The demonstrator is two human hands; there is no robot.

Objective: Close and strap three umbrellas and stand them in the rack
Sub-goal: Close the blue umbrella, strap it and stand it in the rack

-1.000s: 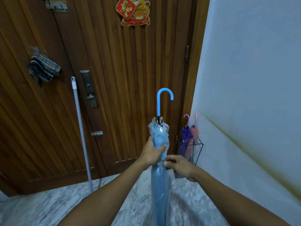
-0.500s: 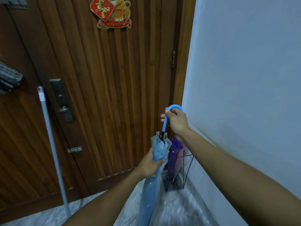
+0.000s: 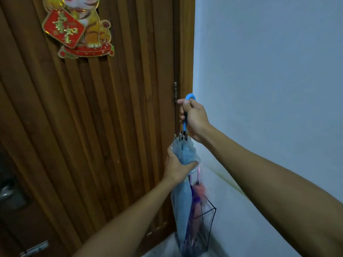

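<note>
Against the corner, wood door [image 3: 89, 127] fills the left, pale wall [image 3: 269, 80] fills the right. Tiger decoration [image 3: 78, 28] is stuck high on the door; a hinge [image 3: 175, 91] shows on the door's right edge, a handle [image 3: 7, 191] at the far left edge, a latch [image 3: 34, 248] low left.

Blue umbrella [image 3: 182, 190] is closed, held roughly upright at the door/wall corner, crook handle [image 3: 190, 98] on top. Its lower end sits in or right at the wire rack [image 3: 209, 217], which stands by the wall's foot; can't tell if the tip touches the rack bottom, that part is blurred.

Purple umbrella [image 3: 194, 204] and pink umbrella [image 3: 199, 190] stand in the rack just right of the blue one, handles up, partly hidden behind it.

Right hand [image 3: 194, 119] is clenched round the blue handle's stem, just under the crook. Left hand [image 3: 177, 166] grasps the bunched canopy near its top, under the rib tips, thumb across the front. Both forearms reach in from the bottom edge. Whether the blue one's strap is fastened: can't tell.
</note>
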